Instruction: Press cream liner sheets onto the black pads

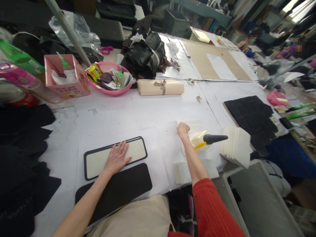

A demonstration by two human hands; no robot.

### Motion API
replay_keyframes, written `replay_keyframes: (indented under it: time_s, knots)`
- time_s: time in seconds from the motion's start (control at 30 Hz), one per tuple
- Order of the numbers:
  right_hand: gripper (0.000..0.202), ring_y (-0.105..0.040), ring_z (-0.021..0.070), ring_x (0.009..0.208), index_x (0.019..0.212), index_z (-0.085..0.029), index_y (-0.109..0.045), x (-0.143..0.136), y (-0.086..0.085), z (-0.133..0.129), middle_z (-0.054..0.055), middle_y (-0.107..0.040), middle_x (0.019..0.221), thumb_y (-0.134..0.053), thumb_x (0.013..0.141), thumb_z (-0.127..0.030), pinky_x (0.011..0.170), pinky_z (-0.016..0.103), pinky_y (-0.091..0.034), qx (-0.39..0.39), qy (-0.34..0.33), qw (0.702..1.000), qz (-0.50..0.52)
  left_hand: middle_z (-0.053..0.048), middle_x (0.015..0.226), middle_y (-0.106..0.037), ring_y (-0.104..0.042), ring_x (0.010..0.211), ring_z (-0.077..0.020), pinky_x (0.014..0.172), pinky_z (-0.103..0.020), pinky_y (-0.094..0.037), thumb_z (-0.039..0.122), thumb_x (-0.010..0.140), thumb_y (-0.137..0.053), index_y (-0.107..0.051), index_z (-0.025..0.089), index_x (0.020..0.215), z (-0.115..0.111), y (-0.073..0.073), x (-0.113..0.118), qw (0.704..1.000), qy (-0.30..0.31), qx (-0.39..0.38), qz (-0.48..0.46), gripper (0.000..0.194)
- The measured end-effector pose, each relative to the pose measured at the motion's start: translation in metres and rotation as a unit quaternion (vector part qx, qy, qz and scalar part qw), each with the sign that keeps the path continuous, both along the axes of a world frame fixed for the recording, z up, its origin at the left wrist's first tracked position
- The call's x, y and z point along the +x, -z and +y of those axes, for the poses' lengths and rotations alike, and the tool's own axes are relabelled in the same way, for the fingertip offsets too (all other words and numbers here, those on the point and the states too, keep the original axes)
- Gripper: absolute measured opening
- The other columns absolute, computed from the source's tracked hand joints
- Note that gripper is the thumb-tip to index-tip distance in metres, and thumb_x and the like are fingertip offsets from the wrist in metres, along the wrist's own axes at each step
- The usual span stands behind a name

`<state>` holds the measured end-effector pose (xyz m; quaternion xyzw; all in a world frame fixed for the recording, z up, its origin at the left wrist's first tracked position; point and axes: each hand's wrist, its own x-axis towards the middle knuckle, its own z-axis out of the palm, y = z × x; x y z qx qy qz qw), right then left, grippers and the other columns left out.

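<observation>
My left hand [117,159] lies flat with fingers spread on a cream rounded panel [96,163] edged in black. Below it, nearer my body, is a plain black rounded panel [133,181], partly under my left forearm. My right hand [183,129] is curled closed at a thin translucent sheet [197,124] on the white table; whether its fingers grip the sheet is hidden. Just right of that hand sits a pale yellowish container [197,138] with a yellow piece and a black-handled tool [214,138]. A small stack of whitish sheets [181,172] lies beside my right forearm.
Dark pieces [19,158] cover the left edge. Behind are a pink box [66,79], a pink basin [116,90] and a tied beige roll [170,88]. Right are a cream stack [235,144], black sheets [249,115] and a grey bin [266,197]. People sit at far right.
</observation>
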<state>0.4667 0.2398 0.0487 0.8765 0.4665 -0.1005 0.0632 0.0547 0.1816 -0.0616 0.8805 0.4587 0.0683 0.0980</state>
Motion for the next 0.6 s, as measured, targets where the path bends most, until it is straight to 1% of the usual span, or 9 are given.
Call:
replay_keyframes:
  time_s: [0.07,0.13,0.23,0.3,0.37,0.43,0.47,0.53,0.6]
  knots:
    - [0.021,-0.067,0.0278,0.097,0.103,-0.006,-0.067,-0.003,-0.029,-0.012,0.022,-0.069,0.104,-0.054,0.090,-0.015,0.080,0.035,-0.048,0.034,-0.012,0.999,-0.016,-0.016,0.158,-0.031,-0.024,0.148,-0.0297,0.121,-0.050,-0.008,0.051,0.091,-0.043,-0.040,0.013,0.149,0.001,-0.002,0.000,1.000,0.000,-0.002,0.007,0.069]
    - [0.017,-0.065,0.0260,0.096,0.098,-0.011,-0.067,-0.009,-0.063,-0.030,0.017,-0.069,0.103,-0.053,0.089,-0.017,0.080,0.033,-0.046,0.084,-0.040,0.995,-0.031,-0.017,0.158,-0.032,-0.025,0.148,-0.0298,0.121,-0.050,-0.008,0.051,0.090,-0.044,-0.042,0.012,0.147,0.002,-0.006,0.000,1.000,0.003,-0.012,0.011,0.069]
    - [0.010,-0.063,0.0218,0.085,0.087,-0.017,-0.064,-0.024,-0.119,-0.068,0.009,-0.068,0.089,-0.054,0.085,-0.019,0.073,0.030,-0.044,0.191,-0.112,0.975,-0.030,-0.018,0.156,-0.036,-0.028,0.147,-0.0310,0.120,-0.051,-0.012,0.052,0.088,-0.050,-0.048,0.013,0.143,0.005,-0.019,0.003,0.999,-0.006,-0.039,-0.013,0.068]
    - [0.007,-0.062,0.0196,0.080,0.083,-0.019,-0.062,-0.037,-0.154,-0.096,0.005,-0.067,0.083,-0.055,0.084,-0.020,0.070,0.029,-0.043,0.245,-0.162,0.956,-0.008,-0.019,0.155,-0.038,-0.028,0.146,-0.0322,0.119,-0.051,-0.016,0.051,0.086,-0.054,-0.052,0.014,0.139,0.004,-0.033,0.008,0.995,-0.036,-0.047,-0.080,0.065]
    - [0.005,-0.062,0.0176,0.075,0.081,-0.020,-0.061,-0.051,-0.184,-0.121,0.003,-0.066,0.078,-0.057,0.083,-0.021,0.068,0.028,-0.043,0.274,-0.201,0.940,0.031,-0.019,0.149,-0.046,-0.034,0.143,-0.0333,0.116,-0.051,-0.025,0.050,0.085,-0.057,-0.056,0.014,0.133,0.000,-0.048,0.017,0.977,-0.089,-0.059,-0.186,0.060]
    - [0.006,-0.062,0.0159,0.070,0.080,-0.021,-0.062,-0.065,-0.206,-0.143,0.001,-0.065,0.075,-0.059,0.083,-0.024,0.067,0.027,-0.044,0.284,-0.230,0.927,0.085,-0.019,0.130,-0.062,-0.054,0.126,-0.0326,0.105,-0.048,-0.041,0.050,0.084,-0.060,-0.064,0.015,0.120,-0.008,-0.063,0.029,0.931,-0.152,-0.127,-0.306,0.051]
    - [0.006,-0.062,0.0154,0.068,0.080,-0.022,-0.063,-0.072,-0.215,-0.153,0.000,-0.066,0.074,-0.059,0.084,-0.026,0.066,0.027,-0.045,0.285,-0.240,0.921,0.112,-0.017,0.114,-0.069,-0.063,0.110,-0.0304,0.096,-0.045,-0.048,0.050,0.082,-0.062,-0.066,0.015,0.113,-0.013,-0.070,0.035,0.895,-0.176,-0.190,-0.364,0.047]
    - [0.010,-0.061,0.0148,0.066,0.080,-0.022,-0.064,-0.086,-0.228,-0.169,0.000,-0.066,0.073,-0.061,0.085,-0.030,0.064,0.026,-0.047,0.285,-0.251,0.911,0.158,-0.010,0.085,-0.072,-0.069,0.080,-0.0235,0.077,-0.038,-0.054,0.051,0.078,-0.068,-0.067,0.015,0.103,-0.024,-0.082,0.047,0.794,-0.196,-0.331,-0.470,0.044]
    - [0.013,-0.060,0.0147,0.065,0.079,-0.023,-0.064,-0.099,-0.237,-0.182,0.000,-0.065,0.072,-0.063,0.085,-0.034,0.063,0.026,-0.048,0.281,-0.252,0.906,0.192,-0.006,0.073,-0.069,-0.066,0.066,-0.0174,0.067,-0.032,-0.053,0.049,0.073,-0.076,-0.067,0.014,0.101,-0.037,-0.091,0.053,0.702,-0.191,-0.427,-0.537,0.046]
